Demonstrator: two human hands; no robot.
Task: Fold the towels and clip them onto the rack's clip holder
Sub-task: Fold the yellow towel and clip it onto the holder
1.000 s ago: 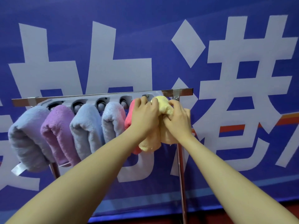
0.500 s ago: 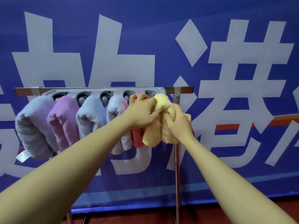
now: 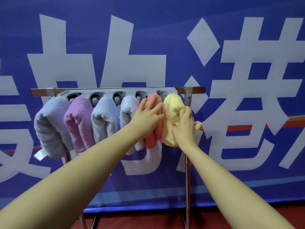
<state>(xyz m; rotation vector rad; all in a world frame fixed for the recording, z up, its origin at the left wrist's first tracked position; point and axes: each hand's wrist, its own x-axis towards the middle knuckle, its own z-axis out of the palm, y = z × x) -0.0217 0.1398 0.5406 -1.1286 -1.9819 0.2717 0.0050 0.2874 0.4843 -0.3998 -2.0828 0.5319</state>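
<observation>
A grey clip holder [image 3: 107, 94] hangs under the metal rack bar [image 3: 196, 90]. Several folded towels hang from it in a row. The yellow towel [image 3: 173, 111] is at the right end, with a coral towel [image 3: 152, 138] beside it. My left hand [image 3: 147, 115] lies with spread, straight fingers on the coral towel, its thumb touching the yellow one. My right hand [image 3: 186, 128] wraps the yellow towel's right side, fingers curled behind it.
Left of the coral towel hang a pale blue towel [image 3: 128, 106], a light blue towel [image 3: 104, 119], a purple towel [image 3: 79, 121] and a grey-blue towel [image 3: 51, 124]. The rack's right post [image 3: 187, 187] runs to the red floor. A blue banner with large white characters fills the background.
My left hand has let go of the yellow towel and spread flat on the coral one. The yellow towel now hangs from the rightmost clip. My right hand slid lower on it.
</observation>
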